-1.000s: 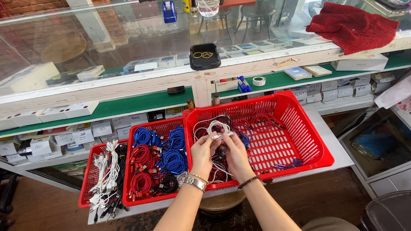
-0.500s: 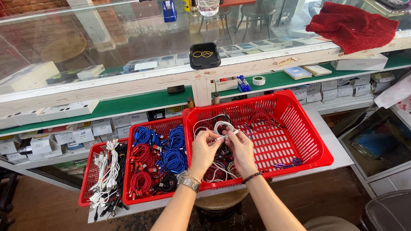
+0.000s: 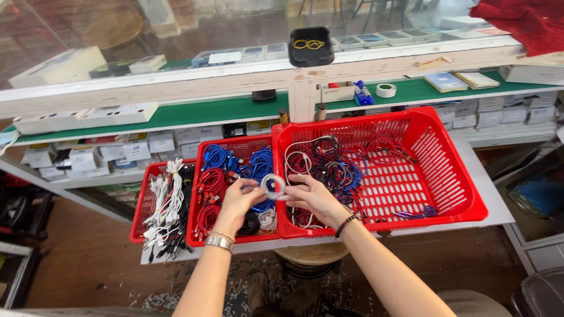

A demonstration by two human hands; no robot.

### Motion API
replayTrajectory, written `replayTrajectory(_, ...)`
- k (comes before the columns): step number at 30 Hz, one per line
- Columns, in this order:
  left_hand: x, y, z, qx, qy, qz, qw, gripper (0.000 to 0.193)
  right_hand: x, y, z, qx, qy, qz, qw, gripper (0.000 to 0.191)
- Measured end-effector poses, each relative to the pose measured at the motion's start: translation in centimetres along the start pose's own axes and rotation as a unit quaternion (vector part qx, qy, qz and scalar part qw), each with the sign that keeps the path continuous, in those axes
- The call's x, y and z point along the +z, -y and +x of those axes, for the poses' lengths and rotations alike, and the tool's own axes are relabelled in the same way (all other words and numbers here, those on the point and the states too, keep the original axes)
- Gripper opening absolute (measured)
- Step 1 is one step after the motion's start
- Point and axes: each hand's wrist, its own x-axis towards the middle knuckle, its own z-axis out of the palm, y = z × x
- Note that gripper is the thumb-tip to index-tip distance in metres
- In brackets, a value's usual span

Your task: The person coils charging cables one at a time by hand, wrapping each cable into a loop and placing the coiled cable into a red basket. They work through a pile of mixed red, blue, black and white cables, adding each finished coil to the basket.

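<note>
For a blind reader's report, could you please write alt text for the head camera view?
Two bare hands, left hand and right hand, hold a small coiled white cable between them, above three red plastic mesh baskets of coiled blue, red and white cables, before a glass display counter.

The red cloth runs past the frame's top edge.

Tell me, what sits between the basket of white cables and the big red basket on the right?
In the head view, a middle red basket sits between the white-cable basket and the big red basket. It holds coiled blue cables and red cables.
</note>
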Motion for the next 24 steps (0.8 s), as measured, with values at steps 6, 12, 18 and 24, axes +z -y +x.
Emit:
replayTrajectory(6,-3.7,0.7,-0.8,-0.073,-0.079,0.307,0.946,0.023,1.0,1.0,0.7,-0.002,-0.026,-0.083,0.996,0.045)
replayTrajectory(12,-0.4,4.7,0.1,0.170,-0.089,0.545,0.816,0.004,0.1,-0.3,1.0,0.032,-0.016,-0.136,0.990,0.040)
replayTrajectory(18,0.2,4.4,-1.3,0.116,-0.129,0.593,0.786,0.024,0.0,0.4,1.2,0.060,-0.043,-0.202,0.977,0.038)
replayTrajectory(24,2.4,-0.1,-0.3,0.102,-0.151,0.583,0.792,0.032,-4.1,2.6,1.3,0.003,-0.128,-0.275,0.953,0.032)
